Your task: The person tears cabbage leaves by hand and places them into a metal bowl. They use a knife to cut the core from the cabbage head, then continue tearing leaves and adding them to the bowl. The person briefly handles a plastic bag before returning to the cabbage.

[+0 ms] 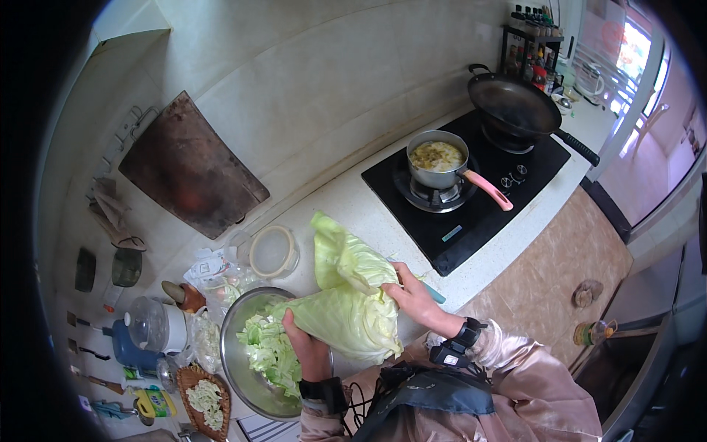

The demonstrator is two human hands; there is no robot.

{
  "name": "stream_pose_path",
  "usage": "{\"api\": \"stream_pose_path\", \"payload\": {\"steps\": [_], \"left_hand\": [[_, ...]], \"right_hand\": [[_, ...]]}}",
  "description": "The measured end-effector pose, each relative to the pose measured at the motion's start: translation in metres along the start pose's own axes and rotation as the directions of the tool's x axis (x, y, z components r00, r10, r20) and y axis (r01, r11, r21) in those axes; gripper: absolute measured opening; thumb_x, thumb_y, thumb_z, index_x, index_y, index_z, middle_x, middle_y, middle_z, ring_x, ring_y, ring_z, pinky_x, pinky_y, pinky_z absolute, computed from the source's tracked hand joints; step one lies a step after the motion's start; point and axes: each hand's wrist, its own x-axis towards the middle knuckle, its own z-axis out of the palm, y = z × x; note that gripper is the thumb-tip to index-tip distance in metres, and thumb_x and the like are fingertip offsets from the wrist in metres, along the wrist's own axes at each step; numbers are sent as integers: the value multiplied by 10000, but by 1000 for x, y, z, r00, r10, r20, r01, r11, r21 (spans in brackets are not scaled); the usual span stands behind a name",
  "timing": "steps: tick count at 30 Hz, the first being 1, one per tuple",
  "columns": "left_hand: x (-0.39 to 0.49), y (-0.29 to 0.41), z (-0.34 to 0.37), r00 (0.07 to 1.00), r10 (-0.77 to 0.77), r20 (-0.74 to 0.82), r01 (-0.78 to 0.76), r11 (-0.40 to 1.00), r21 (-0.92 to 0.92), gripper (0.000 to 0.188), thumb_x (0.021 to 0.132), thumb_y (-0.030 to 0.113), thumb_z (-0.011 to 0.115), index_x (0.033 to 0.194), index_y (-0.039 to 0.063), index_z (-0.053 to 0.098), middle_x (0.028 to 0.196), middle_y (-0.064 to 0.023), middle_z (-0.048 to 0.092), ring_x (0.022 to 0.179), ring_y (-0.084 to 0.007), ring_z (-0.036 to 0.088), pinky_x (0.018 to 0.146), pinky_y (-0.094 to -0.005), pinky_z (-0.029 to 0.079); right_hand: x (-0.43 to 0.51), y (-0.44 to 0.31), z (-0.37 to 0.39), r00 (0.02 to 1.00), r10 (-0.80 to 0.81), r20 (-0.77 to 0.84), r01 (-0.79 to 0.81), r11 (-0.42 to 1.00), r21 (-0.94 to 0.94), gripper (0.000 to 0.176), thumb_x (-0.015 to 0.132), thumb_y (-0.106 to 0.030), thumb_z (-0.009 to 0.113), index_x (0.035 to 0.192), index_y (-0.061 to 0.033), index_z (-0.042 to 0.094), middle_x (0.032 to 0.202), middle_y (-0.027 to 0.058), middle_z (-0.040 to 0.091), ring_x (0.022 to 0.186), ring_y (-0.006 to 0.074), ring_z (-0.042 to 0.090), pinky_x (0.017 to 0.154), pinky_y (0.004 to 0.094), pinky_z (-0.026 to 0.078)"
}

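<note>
Between my two hands is a large piece of pale green cabbage [353, 309], its outer leaves spread wide. My left hand [306, 345] grips its lower left leaf, with the thumb on top. On the right side, my right hand [411, 295] holds the cabbage near its cut, ragged end. Below and left of the cabbage, a stainless steel bowl [235, 364] holds torn cabbage pieces [270, 348]. A teal object [433, 293], partly hidden behind my right hand, lies on the white countertop [353, 204].
A saucepan [436, 177] of yellowish liquid sits on the black gas hob [450, 248], its pink handle pointing towards me. Behind it stands a dark wok [516, 105]. Left are a lidded container [273, 251], plastic bags [207, 337] and a brown basket [185, 381] with shredded vegetable.
</note>
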Motion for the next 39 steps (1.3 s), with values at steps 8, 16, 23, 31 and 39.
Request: {"api": "stream_pose_path", "payload": {"steps": [8,16,23,31,39], "left_hand": [[-15,-1,18,807,532,256,-569,587,575,310,826,173,566,1062,-13,488,1016,-139,559,957,-276,550,852,-381,449],[-34,7,51,650,508,565,-759,456,464,307,642,-10,630,942,-15,568,955,-144,563,907,-259,565,899,-465,515],[-31,18,55,612,490,621,-789,436,433,309,669,76,691,942,-24,585,933,-142,570,891,-266,594,836,-479,563],[-19,22,48,627,615,478,-779,491,390,386,747,278,699,941,-28,565,920,-140,541,875,-261,582,818,-483,576],[-16,26,48,621,668,410,-783,499,372,372,745,264,682,938,-15,530,921,-147,507,843,-259,568,823,-522,568]], "right_hand": [[18,38,7,967,211,-142,-203,977,70,534,866,-250,609,1276,37,423,1106,189,611,1003,254,613,882,343,477],[32,59,4,599,653,464,-800,463,383,500,931,-247,596,1322,23,440,1207,158,605,1032,223,642,899,359,534],[23,62,13,816,386,431,-573,643,508,458,939,-93,569,1365,-17,419,1269,114,576,1094,183,614,903,312,536],[35,43,21,791,474,388,-612,603,512,484,907,-40,597,1358,-19,424,1254,107,583,1057,175,630,877,303,548],[42,51,30,785,488,382,-613,523,592,398,900,-28,594,1280,25,488,1132,119,642,923,177,674,773,293,577]]}}
